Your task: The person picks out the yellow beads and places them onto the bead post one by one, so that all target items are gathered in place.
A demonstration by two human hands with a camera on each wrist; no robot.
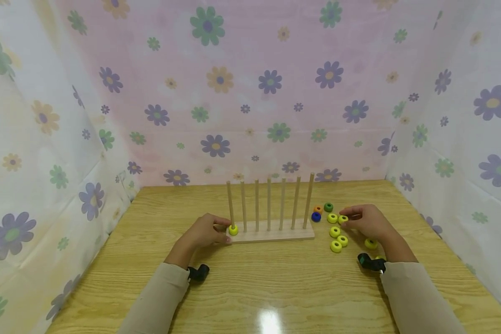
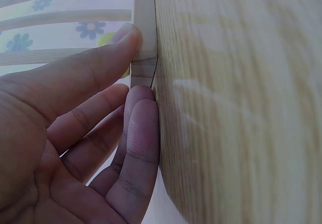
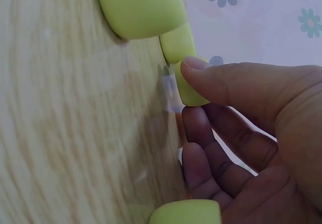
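A wooden peg rack (image 1: 271, 235) with several upright dowels stands mid-table, one yellow ring (image 1: 233, 230) around the foot of its leftmost dowel. My left hand (image 1: 206, 230) holds the left end of the rack's base; in the left wrist view the thumb lies along the base (image 2: 144, 48) and the fingertips (image 2: 143, 128) sit at its end. On the right, my right hand (image 1: 369, 221) pinches a yellow bead (image 1: 343, 220) between thumb and fingers, low over the table. The right wrist view shows the thumb over that bead (image 3: 190, 89).
Several loose yellow beads (image 1: 336, 246) lie beside the right hand, one more yellow bead (image 1: 370, 243) under its wrist. An orange bead (image 1: 318, 209), a blue bead (image 1: 316, 216) and a green bead (image 1: 328, 207) lie near the rack's right end. Flowered cloth (image 1: 250, 116) encloses the table.
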